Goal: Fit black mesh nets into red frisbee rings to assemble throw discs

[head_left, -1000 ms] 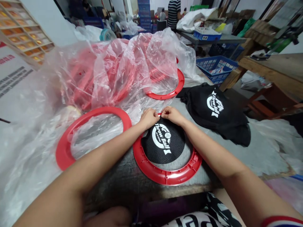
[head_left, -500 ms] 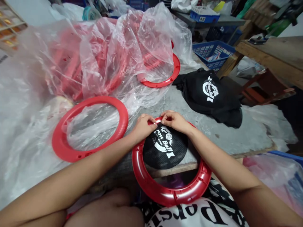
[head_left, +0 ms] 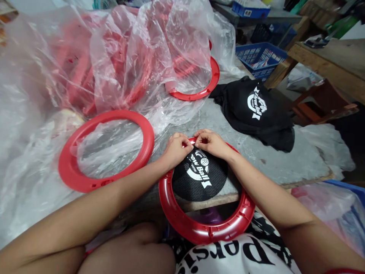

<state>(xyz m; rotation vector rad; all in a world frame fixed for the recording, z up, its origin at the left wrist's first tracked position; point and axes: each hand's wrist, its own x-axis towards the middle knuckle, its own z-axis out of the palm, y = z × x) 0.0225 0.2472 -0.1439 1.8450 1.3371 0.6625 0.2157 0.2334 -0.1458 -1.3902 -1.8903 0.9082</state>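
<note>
The left grip [head_left: 178,147] and right grip [head_left: 213,144] sit side by side, a small gap between their fingertips. Each has thumb and fingers pressed together, pinching the far edge of the black mesh [head_left: 200,174], right at the far side of the red ring [head_left: 211,233]. The mesh, with its white "Ball" print, spreads from the fingertips toward the person, inside the ring; the ring's near part reaches past the edge of the grey surface [head_left: 296,169], in front of a white shirt [head_left: 236,255] with black letters. Whether ring and shirt touch, I cannot tell.

Left of the left grip, well clear of it, a second ring [head_left: 68,171], also red, lies partly over clear plastic [head_left: 182,34]. Beyond both grips, more red rings show through that plastic. Right of and beyond the right grip lies a heap of black cloth [head_left: 248,129] with white print; farther beyond is a blue basket [head_left: 261,55].
</note>
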